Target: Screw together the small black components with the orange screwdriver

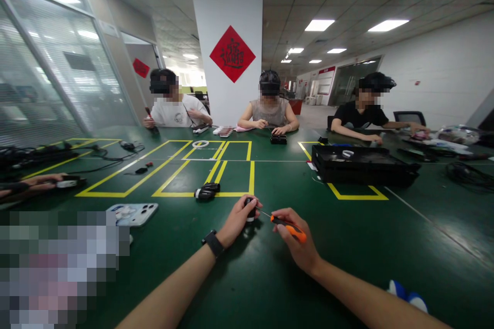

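Note:
Just above the green table (216, 277), my left hand (240, 216) is closed around a small black cylindrical part (250, 208) with a white band near its lower end. A dark watch sits on that wrist. In my right hand (297, 239) is a screwdriver (295, 231) with an orange and black handle, gripped by thumb and fingers. Its thin metal shaft points left, and the tip is at or very near the black part; I cannot tell whether it touches. Beyond my left hand lie similar black pieces (207, 192) with white bands, close together on the table.
A black open tray (363, 164) stands at the right, with cables (469, 177) past it. A phone (133, 214) lies at the left. Yellow tape (252, 177) marks the table. Several people sit around it; a neighbour's hand (42, 185) reaches in at far left. Blue-white objects (407, 295) lie lower right.

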### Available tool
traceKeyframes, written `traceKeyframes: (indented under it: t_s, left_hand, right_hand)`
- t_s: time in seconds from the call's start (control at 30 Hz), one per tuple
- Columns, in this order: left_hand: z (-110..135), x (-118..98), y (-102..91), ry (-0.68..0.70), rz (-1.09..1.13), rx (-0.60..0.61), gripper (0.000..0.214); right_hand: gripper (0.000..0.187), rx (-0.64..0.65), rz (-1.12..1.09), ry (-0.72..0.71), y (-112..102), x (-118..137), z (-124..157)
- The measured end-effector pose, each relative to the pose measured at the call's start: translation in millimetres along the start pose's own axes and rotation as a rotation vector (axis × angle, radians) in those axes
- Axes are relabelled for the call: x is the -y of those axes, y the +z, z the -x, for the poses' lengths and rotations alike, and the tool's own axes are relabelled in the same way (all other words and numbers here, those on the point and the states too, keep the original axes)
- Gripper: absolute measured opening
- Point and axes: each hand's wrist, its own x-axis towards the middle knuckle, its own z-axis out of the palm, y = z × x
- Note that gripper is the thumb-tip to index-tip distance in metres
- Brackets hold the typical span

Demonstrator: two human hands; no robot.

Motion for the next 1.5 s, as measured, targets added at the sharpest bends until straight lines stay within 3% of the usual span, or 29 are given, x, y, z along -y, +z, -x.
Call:
traceKeyframes:
  t_s: [0.43,0.67,0.87,1.27,1.5]
  left_hand:
    - [2.2,-3.0,4.1,0.000,0.026,-0.043,0.034]
    - [1.9,-3.0,2.2,-0.013,0.042,-0.012,0.031]
    - [-0.8,2.0,0.4,-0.019,0.071,-0.002,0.033]
    - [-0.2,1.0,1.3,-0.022,0.035,-0.008,0.033]
    - [0.9,-1.8,3.5,-0.017,0.025,-0.012,0.034]
  right_hand:
    - [0.018,-0.007,-0.020,-0.004,-1.0,1.8,0.7]
    - [0.014,0.031,0.059,-0.091,-2.6,4.3,-1.6]
    - [0.019,-0.027,-0.005,-0.024,-0.8,-1.4,1.2]
    - [0.012,0.008,0.044,-0.034,0.9,1.4,1.4]
    - [0.011,0.004,0.093,-0.133,-2.7,7.4,1.4]
